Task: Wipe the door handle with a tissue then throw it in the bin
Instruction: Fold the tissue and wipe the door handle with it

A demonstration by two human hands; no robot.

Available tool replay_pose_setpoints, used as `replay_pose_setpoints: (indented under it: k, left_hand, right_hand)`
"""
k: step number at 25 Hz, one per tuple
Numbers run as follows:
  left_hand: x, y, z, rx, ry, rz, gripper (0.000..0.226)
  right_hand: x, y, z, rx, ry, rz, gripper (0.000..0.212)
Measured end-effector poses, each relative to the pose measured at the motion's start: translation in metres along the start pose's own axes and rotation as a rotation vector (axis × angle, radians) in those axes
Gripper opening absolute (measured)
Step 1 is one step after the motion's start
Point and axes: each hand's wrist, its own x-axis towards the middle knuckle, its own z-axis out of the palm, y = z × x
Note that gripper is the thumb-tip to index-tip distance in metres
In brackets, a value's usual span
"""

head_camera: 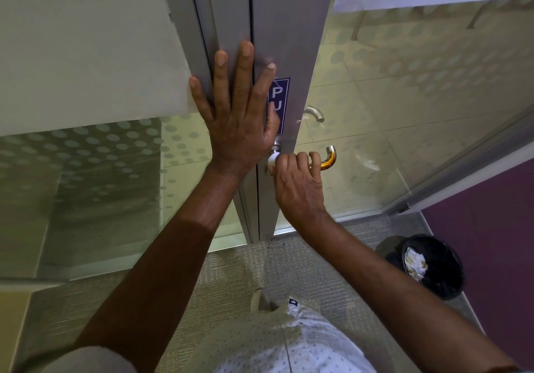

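A door handle (328, 157) is being wiped at the edge of a glass-panelled door (289, 40), with the right hand (297, 181) clenched around a white tissue (272, 162) that is being pressed against the lever close to its mounting on the metal frame. The left hand (239, 115) is being held flat and released, fingers spread, against the frame just above, partly covering a blue push sign (278, 95) — apparently to steady the door. The tissue is judged to be light, soft and easily torn, so it is best kept bunched inside the closed fingers rather than pinched at a corner; most of it is being hidden by the fist, and only a small wad is showing. The handle is judged to be stiff, smooth and probably slippery metal, fixed at one end. Its long axis is lying roughly level, running from the frame out to the right in the head view, with the free end curving back toward the glass. A black bin (445, 268) — already holding crumpled paper — is standing on the carpeted floor (231, 271) to the person's right, well apart from the handle.
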Motion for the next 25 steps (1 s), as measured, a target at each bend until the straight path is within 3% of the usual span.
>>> replay_pose_setpoints:
  k: [3, 6, 13, 17, 21, 25]
  left_hand:
    - [-0.001, 0.000, 0.001, 0.006, 0.002, -0.004, 0.056]
    - [0.000, 0.000, 0.001, 0.008, 0.001, 0.005, 0.055]
    - [0.000, 0.001, 0.000, -0.001, 0.001, 0.001, 0.052]
    - [0.000, 0.000, 0.000, -0.006, -0.001, -0.010, 0.058]
    - [0.001, -0.001, -0.002, 0.010, -0.022, 0.006, 0.062]
    - [0.001, -0.002, -0.004, 0.018, -0.044, 0.024, 0.064]
  right_hand:
    - [-0.003, 0.005, 0.000, -0.102, 0.002, -0.044, 0.026]
    - [0.009, -0.010, -0.009, -0.162, -0.114, 0.008, 0.027]
    - [0.028, -0.022, -0.010, -0.069, -0.189, 0.091, 0.045]
    - [0.011, 0.000, 0.001, 0.005, -0.002, 0.001, 0.043]
    - [0.001, 0.049, 0.018, -0.095, 0.200, -0.276, 0.022]
    - [0.007, 0.074, 0.026, -0.216, 0.304, -0.392, 0.022]
